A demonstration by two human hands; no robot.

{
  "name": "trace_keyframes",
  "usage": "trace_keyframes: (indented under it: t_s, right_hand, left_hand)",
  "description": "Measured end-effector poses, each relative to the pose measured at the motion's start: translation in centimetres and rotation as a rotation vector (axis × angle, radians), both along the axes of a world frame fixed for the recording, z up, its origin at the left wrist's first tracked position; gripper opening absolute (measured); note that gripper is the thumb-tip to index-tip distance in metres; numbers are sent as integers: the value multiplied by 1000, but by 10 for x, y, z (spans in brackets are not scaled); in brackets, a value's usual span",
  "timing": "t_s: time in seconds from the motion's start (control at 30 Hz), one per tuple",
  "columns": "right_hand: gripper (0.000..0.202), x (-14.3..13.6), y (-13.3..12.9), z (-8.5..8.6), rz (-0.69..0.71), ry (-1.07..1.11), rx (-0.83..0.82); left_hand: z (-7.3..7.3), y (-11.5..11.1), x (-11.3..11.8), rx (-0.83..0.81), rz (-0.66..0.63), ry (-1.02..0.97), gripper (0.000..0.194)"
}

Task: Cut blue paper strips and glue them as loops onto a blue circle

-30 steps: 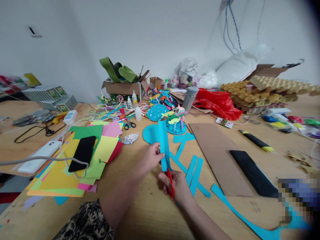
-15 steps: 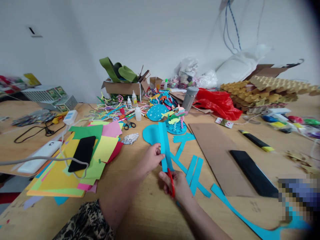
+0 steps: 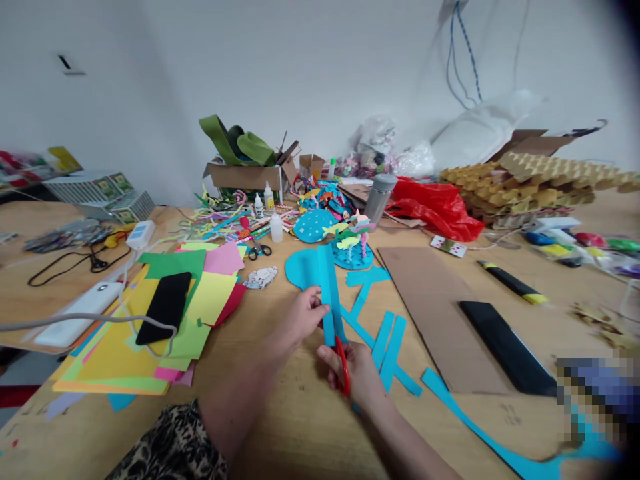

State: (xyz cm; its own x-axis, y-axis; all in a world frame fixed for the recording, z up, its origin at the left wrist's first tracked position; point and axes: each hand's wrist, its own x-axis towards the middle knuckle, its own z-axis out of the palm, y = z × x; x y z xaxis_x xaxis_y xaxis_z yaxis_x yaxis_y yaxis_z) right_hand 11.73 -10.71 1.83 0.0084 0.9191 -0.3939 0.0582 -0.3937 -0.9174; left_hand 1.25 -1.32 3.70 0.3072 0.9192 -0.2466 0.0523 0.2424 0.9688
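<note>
Pinching a blue strip (image 3: 327, 293) at centre frame between thumb and fingers of the left hand (image 3: 300, 319), holding it upright and leaning slightly away. Gripping red scissors (image 3: 342, 364) just below in the right hand (image 3: 356, 373), fingers curled shut around the handles, blades meeting the strip's lower end beside the left thumb.

Risking, by judgement, a wandering cut: holding the strip from one side only, leaving the thin paper free to flex or twist between the blades. Working close to the left thumb too, so possibly nicking it on a hurried snip. Possibly also sweeping cut strips (image 3: 390, 340), lying just right of the hands, off line with a wrist.

Spreading outward across a wooden worktop (image 3: 310, 433): a stack of coloured paper (image 3: 150, 333) at left with a black phone (image 3: 165, 307) lying on it, a cardboard sheet (image 3: 430, 300) at right carrying a black bar (image 3: 505, 347), a yellow-and-black knife (image 3: 510, 281) beyond. Crowding the upper centre with glue bottles (image 3: 276, 227), small black scissors (image 3: 259, 251), blue paper models (image 3: 350, 247), a grey flask (image 3: 380, 197) and a red bag (image 3: 435, 207). Stacking egg trays (image 3: 545, 180) at upper right, a cardboard box (image 3: 250, 175) at upper centre, all backing onto a plain white wall (image 3: 300, 67).
</note>
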Motion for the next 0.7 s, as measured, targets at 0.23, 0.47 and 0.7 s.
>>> trace_keyframes:
  t_s: [0.23, 0.47, 0.7]
  right_hand:
    - [60, 0, 0, 4, 16, -24, -6]
    - [62, 0, 1, 0, 0, -23, 2]
    - [62, -1, 0, -3, -16, 7, 4]
  left_hand:
    - [-4, 2, -1, 26, -3, -16, 39]
    - [-6, 0, 0, 30, -24, -11, 40]
    - [-2, -1, 1, 18, -4, -15, 40]
